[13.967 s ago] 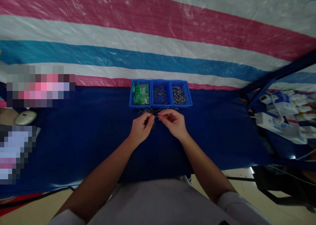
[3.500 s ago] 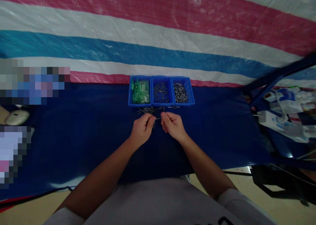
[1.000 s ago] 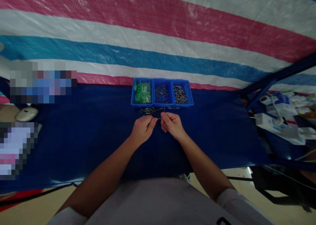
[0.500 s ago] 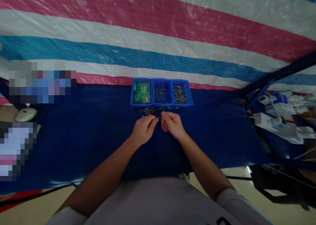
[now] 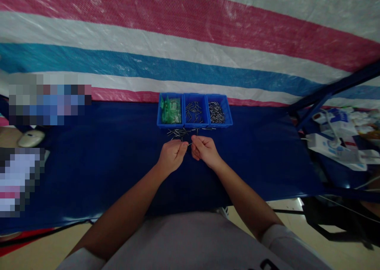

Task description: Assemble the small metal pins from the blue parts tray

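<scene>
My left hand (image 5: 173, 155) and my right hand (image 5: 205, 149) are pinched close together over the blue table, with a thin metal rod (image 5: 190, 144) held between them. Just beyond the fingers lies a loose pile of dark metal rods (image 5: 178, 133), and a few more (image 5: 209, 128) lie to its right. Three joined blue bins stand behind: the left bin holds green and clear packets (image 5: 171, 111), the middle one scattered metal rods (image 5: 193, 110), and the right one many short metal pieces (image 5: 217, 112).
A striped plastic sheet (image 5: 190, 36) hangs behind the blue table (image 5: 118, 143). At the left are a pale mouse (image 5: 31, 138) and a blurred-out screen. A white power strip (image 5: 332, 151) with cables sits at the right, beside a blue frame bar.
Both hands have drawn slightly closer together, and less of the rod shows between their fingertips. The bins and loose rods have not moved.
</scene>
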Motion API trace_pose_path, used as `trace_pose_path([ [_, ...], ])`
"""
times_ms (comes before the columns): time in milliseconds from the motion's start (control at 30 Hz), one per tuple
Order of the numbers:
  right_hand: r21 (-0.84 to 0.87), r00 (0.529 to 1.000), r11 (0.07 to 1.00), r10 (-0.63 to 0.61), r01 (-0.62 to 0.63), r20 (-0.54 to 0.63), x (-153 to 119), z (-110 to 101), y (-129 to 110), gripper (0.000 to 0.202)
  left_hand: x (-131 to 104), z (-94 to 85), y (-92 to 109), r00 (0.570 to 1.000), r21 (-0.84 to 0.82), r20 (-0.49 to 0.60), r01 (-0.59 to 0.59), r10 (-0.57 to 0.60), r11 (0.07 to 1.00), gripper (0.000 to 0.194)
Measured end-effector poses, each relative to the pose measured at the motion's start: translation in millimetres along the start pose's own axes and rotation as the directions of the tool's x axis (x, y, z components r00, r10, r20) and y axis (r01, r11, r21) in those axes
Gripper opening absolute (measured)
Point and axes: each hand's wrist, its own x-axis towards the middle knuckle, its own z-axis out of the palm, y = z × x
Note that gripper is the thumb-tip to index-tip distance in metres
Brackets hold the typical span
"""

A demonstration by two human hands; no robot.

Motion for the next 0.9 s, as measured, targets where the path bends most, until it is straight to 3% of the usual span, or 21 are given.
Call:
trace_pose_path([
  [300,0.011,0.999,1.0,-0.025,0.025,-0.028,0.1,3.0,1.5,0.051,4.0,-5.4,2.7,0.999,0.093,0.016,0.036,-0.038,0.995,0.051],
  [467,-0.032,0.996,0.999,-0.046,0.044,-0.072,0.9,0.8,-1.5,0.053,1.8,-3.7,4.9,0.994,0.054,-0.004,0.107,-0.107,0.993,0.022],
  [567,-0.069,0.997,0.997,-0.045,0.041,-0.067,0.6,-0.1,-1.7,0.053,0.8,-2.5,5.0,0.991,0.008,-0.027,0.13,-0.13,0.991,0.015],
  [900,-0.191,0.998,0.981,-0.052,0.042,-0.045,-0.5,-2.4,4.0,0.054,4.9,-3.9,6.5,0.994,0.095,-0.003,0.107,-0.107,0.99,0.038],
])
